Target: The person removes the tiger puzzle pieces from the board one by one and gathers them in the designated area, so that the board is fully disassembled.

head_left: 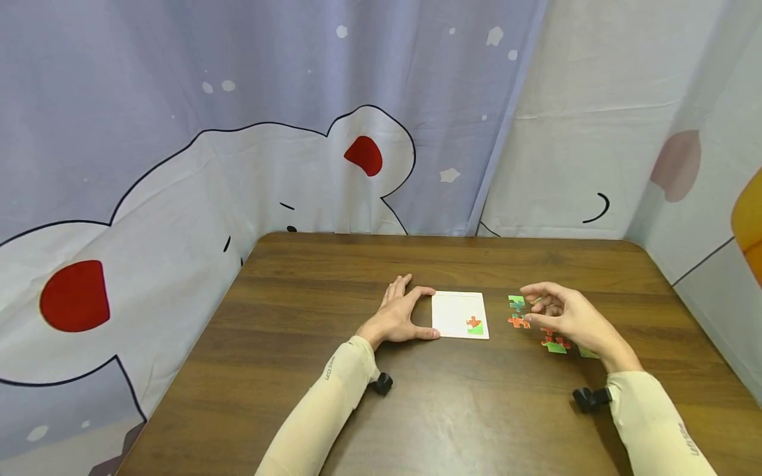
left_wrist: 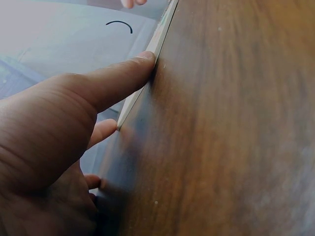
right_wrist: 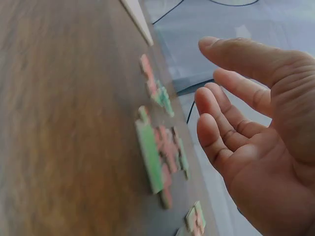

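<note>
In the head view, a white square puzzle board point(head_left: 455, 311) lies on the table, with a red-and-green jigsaw piece point(head_left: 474, 325) in its near right corner. My left hand point(head_left: 397, 317) holds the board by its left side, thumb at the near corner and index finger at the far one. The left wrist view shows that thumb point(left_wrist: 123, 76) against the board's edge. My right hand point(head_left: 568, 317) hovers over loose puzzle pieces point(head_left: 555, 345). In the right wrist view its fingers are loosely bent, the thumb apart, with nothing between them. It partly hides some pieces in the head view.
The loose pieces, including a green-and-teal one point(head_left: 516, 303) and a red one point(head_left: 519, 322), lie to the right of the board. The brown wooden table point(head_left: 464, 410) meets a printed curtain point(head_left: 286, 172) at the back.
</note>
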The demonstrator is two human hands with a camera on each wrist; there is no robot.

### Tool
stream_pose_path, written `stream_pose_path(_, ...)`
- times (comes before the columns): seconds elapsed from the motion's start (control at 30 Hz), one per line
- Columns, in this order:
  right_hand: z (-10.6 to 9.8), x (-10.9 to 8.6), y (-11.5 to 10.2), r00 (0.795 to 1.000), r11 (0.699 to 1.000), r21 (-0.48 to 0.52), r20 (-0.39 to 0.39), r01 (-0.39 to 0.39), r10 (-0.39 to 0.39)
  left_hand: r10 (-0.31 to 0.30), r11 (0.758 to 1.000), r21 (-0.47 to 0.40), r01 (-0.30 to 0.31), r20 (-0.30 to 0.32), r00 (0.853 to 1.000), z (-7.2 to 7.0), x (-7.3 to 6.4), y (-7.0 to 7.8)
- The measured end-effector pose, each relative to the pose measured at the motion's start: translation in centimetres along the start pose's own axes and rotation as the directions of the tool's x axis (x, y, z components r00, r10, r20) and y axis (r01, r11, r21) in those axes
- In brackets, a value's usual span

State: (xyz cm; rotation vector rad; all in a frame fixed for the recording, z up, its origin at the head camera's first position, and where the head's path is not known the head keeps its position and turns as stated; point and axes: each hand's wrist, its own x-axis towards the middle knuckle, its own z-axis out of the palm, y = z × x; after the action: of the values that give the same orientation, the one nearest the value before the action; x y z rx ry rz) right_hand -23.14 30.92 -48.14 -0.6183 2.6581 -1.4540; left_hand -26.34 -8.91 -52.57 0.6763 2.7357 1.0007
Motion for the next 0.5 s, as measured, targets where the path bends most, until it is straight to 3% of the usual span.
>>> stream_pose_path(0.33,0.6,1.3,-1.9,1.000,0.999,0.044,0.015,-0.008,0.008,0.009,1.000,0.023,-0.009,-0.013,1.000,0.7,0.6,-1.1)
stream_pose_path(0.5,2.0,2.4,-2.5,1.000,0.994,0.111,0.026,-0.006,0.004,0.007,1.000,0.001,-0.007,-0.004,1.000,0.1,0.2,-0.3)
